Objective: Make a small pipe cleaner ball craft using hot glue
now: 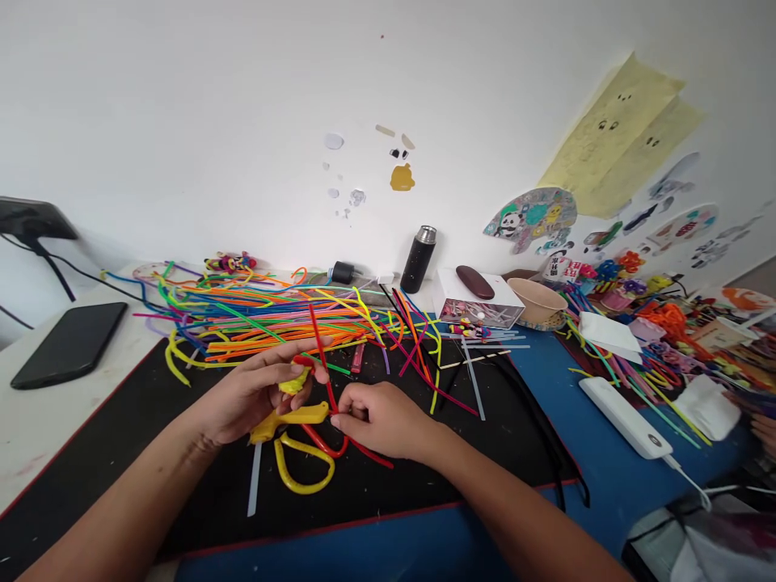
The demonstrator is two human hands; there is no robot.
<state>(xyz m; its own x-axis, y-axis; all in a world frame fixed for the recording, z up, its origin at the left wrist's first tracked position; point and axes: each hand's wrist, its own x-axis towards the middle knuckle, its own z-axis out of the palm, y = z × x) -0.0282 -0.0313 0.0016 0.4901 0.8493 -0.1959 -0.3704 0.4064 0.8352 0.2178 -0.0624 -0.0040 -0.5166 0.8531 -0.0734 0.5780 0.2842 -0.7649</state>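
Note:
My left hand (pixel 258 388) is closed around a small yellow pipe-cleaner piece (pixel 293 383), which has some red at its top. My right hand (pixel 381 416) pinches a red pipe cleaner (pixel 327 384). This runs upward past the left fingertips, and a red end sticks out below the right hand. Just beneath both hands, a yellow tool (pixel 297 416) lies on the black mat (pixel 412 477), its kind unclear. A yellow loop (pixel 305 487) and a bent red length (pixel 321 443) rest beside it. A translucent strip (pixel 255 481) lies below my left wrist.
Many coloured pipe cleaners (pixel 260 323) spread behind my hands. Along the wall stand a black bottle (pixel 418 259), a white box (pixel 485 299) and a paper bowl (pixel 538 303). A phone (pixel 69 343) lies left; a white power bank (pixel 624 416) lies right.

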